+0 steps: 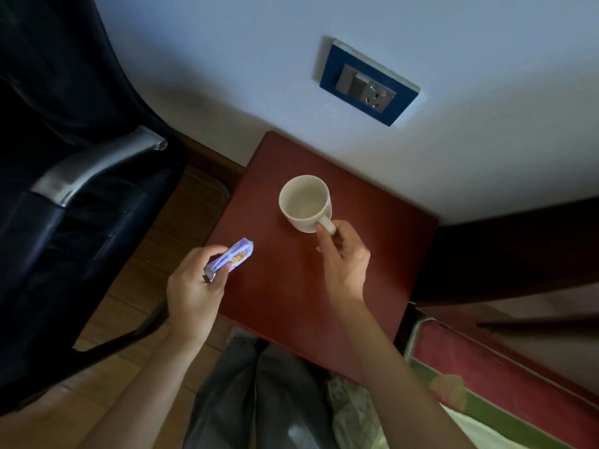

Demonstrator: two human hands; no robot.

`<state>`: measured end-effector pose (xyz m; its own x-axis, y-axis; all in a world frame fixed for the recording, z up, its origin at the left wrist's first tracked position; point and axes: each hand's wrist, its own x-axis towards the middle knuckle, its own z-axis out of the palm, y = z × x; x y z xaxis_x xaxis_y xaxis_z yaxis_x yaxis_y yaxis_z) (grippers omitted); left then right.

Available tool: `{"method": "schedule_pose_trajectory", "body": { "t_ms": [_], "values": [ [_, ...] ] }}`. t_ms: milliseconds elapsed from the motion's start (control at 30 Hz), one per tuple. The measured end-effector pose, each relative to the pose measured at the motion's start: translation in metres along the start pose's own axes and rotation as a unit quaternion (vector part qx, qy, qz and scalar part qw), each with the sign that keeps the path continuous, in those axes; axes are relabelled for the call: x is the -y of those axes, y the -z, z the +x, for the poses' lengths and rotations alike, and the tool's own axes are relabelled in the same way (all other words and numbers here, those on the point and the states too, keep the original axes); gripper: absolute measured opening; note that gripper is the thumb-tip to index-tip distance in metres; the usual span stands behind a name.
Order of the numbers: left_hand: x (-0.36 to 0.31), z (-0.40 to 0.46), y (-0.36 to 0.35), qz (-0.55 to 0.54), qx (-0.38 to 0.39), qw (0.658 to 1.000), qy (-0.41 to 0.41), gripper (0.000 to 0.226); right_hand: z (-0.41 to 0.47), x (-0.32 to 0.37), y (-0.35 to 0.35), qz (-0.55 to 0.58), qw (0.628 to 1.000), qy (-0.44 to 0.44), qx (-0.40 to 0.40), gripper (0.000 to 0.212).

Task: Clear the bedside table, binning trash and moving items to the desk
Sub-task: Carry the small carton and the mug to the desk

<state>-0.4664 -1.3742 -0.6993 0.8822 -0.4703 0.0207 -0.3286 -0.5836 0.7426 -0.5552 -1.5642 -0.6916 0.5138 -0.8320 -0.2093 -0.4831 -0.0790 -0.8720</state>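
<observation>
Bedside table (372,254), red-brown and set against the wall, is seen from the head camera with only a cream mug (304,202) on it. The mug's handle is pinched by the right hand (343,260), while a small purple wrapper (231,257) is gripped by the left hand (194,286) over the table's left edge. The clearing step is judged to be well under way; next, the mug would need lifting upright and the wrapper binning. Neither a bin nor the desk is shown. The wrapper's print is too small to be read, and the crumpled pale material at the lower edge cannot be identified.
</observation>
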Motion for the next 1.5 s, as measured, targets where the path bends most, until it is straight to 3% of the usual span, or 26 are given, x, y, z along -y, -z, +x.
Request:
{"method": "schedule_pose_trajectory", "body": {
  "t_ms": [300,600,900,1267,1500],
  "values": [
    [-0.097,-0.01,0.084,-0.055,-0.08,0.995,0.029,0.025,-0.069,0.119,0.089,-0.006,0.995,0.092,0.028,0.022],
    [-0.169,-0.069,0.208,-0.064,-0.187,0.976,0.086,0.024,-0.131,0.217,0.105,-0.044,0.978,0.124,0.16,0.017],
    [-0.124,-0.192,0.319,-0.045,-0.303,0.936,0.174,0.02,-0.234,0.276,0.052,-0.074,0.944,0.192,0.258,0.016],
    [-0.046,-0.369,0.466,-0.011,-0.441,0.867,0.233,0.021,-0.438,0.324,-0.049,-0.023,0.885,0.287,0.366,0.015],
    [-0.011,-0.418,0.543,-0.031,-0.507,0.819,0.266,0.024,-0.53,0.361,-0.112,0.009,0.849,0.334,0.409,0.019]
  ]
}}
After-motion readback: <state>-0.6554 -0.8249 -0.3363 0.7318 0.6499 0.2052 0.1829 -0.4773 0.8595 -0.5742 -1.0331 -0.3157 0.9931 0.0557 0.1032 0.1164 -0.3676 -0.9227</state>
